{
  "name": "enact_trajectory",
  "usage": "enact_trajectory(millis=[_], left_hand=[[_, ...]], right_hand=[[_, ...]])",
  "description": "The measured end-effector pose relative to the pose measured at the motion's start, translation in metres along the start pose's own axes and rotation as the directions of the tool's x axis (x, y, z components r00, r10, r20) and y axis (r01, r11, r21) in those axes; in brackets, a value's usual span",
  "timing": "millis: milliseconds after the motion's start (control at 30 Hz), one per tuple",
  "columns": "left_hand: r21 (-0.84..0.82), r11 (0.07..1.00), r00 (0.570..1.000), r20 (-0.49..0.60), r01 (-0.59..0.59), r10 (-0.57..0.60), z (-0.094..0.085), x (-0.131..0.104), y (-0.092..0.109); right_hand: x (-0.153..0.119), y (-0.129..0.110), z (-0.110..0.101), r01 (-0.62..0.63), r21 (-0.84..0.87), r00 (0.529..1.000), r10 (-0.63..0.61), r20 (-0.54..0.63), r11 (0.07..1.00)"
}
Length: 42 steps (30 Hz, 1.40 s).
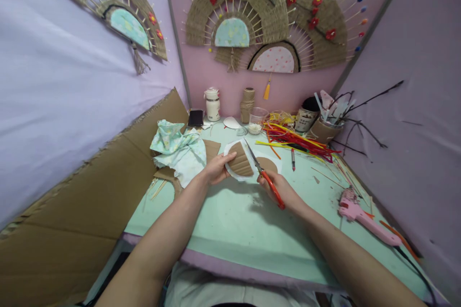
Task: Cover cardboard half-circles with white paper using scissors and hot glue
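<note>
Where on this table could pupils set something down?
The largest free patch lies between the left hand, right hand and the table's near edge, barring dark specks. A smaller one lies between the right hand and pink glue gun, beside a scrap. Crowded: the back right, under red and yellow stems; the left, around patterned cloth.

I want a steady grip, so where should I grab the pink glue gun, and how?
Probably by the handle of the pink glue gun, from the near right: it slants that way, bulky head farther off, cord trailing from its end. Your right hand should first set down the scissors.
</note>
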<state>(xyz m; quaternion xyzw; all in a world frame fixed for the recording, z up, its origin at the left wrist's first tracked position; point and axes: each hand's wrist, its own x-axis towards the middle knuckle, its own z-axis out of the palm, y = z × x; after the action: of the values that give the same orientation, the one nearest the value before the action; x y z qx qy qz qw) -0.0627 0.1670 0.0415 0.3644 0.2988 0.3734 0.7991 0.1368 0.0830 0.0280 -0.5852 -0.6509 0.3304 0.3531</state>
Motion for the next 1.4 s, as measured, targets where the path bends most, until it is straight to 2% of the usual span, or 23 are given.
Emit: enact_trajectory(millis=[200, 600, 933, 1400], left_hand=[[0.029, 0.999, 1.000, -0.002, 0.019, -0.019, 0.0030, -0.0020, 0.0009], [0.017, 1.000, 1.000, 0.023, 0.018, -0.019, 0.0023, -0.0020, 0.0007], [0.028, 0.999, 0.999, 0.045, 0.026, -0.027, -0.0020, -0.0001, -0.0004], [0.096, 0.993, 0.996, 0.038, 0.072, -0.076, 0.0004, -0.0038, 0.0020]], right_hand=[[-0.0017, -0.0039, -0.0014, -0.032, -0.029, 0.999, 0.032, -0.010, 0.999], [-0.0008, 0.0035, 0.0026, -0.082, 0.058, 0.996, 0.084, -0.037, 0.995], [-0.0009, -0.0007, -0.0014, -0.003, 0.022, 0.999, 0.004, -0.042, 1.000], [0.0005, -0.0002, -0.0025, -0.009, -0.032, 1.000, 0.008, -0.013, 0.999]])
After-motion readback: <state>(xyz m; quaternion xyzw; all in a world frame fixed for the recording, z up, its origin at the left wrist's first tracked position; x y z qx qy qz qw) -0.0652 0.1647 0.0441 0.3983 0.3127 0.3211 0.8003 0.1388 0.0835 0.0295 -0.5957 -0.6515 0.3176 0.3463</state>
